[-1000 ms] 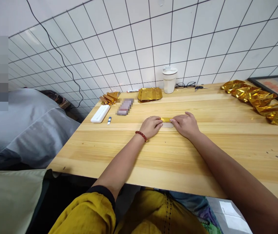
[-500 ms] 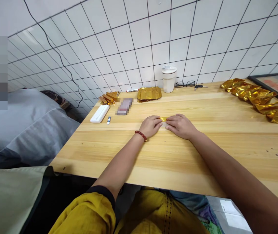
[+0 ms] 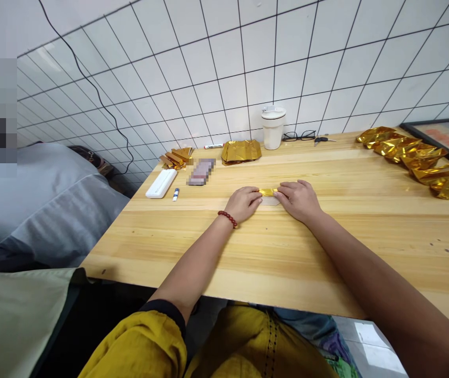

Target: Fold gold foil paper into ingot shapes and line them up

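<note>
A small sheet of gold foil paper [image 3: 268, 192] lies on the wooden table, folded over, with a pale flap showing along its near side. Its left end is pinned by my left hand [image 3: 243, 203], which has a red bead bracelet at the wrist and closed fingers on the paper. At the other end, the thumb and fingers of my right hand [image 3: 298, 200] grip the right edge. Between the two hands the shiny gold strip is visible; both its ends are covered by fingertips.
Behind are a stack of gold foil sheets [image 3: 241, 151], a white cup [image 3: 273, 128], glasses [image 3: 300, 136] and a key [image 3: 324, 140]. Folded gold pieces [image 3: 177, 157], a white power bank [image 3: 162, 184] and a glue stick [image 3: 176, 194] lie left. Twisted gold foil [image 3: 413, 157] stretches along the right.
My right hand has slid a little to the right along the paper, uncovering more of the gold strip and the pale flap. My left hand stays in place.
</note>
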`<move>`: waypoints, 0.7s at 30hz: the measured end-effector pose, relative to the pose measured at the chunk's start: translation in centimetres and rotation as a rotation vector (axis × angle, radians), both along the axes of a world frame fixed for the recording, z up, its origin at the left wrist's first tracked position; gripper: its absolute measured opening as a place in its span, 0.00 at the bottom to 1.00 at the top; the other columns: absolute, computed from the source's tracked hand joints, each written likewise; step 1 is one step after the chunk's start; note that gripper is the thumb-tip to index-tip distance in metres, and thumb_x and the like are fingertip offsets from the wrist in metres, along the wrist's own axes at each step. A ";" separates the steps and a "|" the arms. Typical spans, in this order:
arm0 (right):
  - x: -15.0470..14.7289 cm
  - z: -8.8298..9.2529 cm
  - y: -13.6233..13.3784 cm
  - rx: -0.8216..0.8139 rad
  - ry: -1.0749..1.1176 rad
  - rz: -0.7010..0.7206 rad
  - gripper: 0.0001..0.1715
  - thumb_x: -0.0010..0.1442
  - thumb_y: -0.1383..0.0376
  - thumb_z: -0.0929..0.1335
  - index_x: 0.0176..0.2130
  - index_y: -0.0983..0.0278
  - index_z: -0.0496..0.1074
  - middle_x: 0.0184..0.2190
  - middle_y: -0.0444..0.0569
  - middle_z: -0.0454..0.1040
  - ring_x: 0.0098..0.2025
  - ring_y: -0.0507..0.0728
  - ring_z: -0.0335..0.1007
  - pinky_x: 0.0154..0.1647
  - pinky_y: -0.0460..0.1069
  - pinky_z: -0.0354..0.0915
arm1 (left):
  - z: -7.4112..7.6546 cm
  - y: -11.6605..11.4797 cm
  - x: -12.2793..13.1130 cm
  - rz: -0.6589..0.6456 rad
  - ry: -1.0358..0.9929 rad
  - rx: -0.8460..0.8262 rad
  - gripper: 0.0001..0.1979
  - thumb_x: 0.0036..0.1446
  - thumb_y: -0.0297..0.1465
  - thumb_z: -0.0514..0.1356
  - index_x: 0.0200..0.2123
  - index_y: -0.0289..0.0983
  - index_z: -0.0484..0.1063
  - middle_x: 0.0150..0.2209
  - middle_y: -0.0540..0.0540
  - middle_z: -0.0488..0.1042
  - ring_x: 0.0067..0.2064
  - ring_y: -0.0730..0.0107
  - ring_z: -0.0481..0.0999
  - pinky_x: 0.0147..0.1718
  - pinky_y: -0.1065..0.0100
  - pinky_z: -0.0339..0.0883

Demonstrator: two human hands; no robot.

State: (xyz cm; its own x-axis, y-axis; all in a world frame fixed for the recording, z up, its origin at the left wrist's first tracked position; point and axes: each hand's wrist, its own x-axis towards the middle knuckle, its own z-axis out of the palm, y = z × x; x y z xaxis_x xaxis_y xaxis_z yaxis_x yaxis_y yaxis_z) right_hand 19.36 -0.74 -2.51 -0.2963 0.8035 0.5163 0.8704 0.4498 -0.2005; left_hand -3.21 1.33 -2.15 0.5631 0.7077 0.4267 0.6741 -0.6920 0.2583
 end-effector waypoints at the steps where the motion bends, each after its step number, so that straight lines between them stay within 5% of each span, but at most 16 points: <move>1: 0.0 0.0 0.0 0.009 0.002 0.022 0.21 0.69 0.55 0.61 0.46 0.61 0.79 0.50 0.55 0.78 0.53 0.62 0.73 0.58 0.60 0.57 | 0.0 0.0 0.0 0.000 -0.001 -0.002 0.11 0.64 0.32 0.59 0.46 0.38 0.79 0.51 0.41 0.78 0.52 0.59 0.77 0.54 0.56 0.71; 8: -0.2 0.4 -0.1 -0.029 -0.100 0.325 0.19 0.68 0.56 0.63 0.48 0.59 0.79 0.51 0.53 0.78 0.53 0.63 0.73 0.55 0.58 0.63 | -0.1 0.1 -0.1 -0.013 -0.008 -0.001 0.11 0.64 0.32 0.59 0.46 0.38 0.80 0.50 0.41 0.78 0.53 0.60 0.76 0.55 0.56 0.70; 21: -0.1 0.3 -0.1 -0.009 -0.062 0.074 0.25 0.71 0.55 0.58 0.40 0.60 0.80 0.43 0.51 0.82 0.45 0.59 0.76 0.49 0.55 0.60 | -0.1 0.0 -0.1 0.001 0.009 0.003 0.12 0.64 0.33 0.59 0.47 0.39 0.79 0.51 0.42 0.78 0.53 0.61 0.76 0.55 0.58 0.70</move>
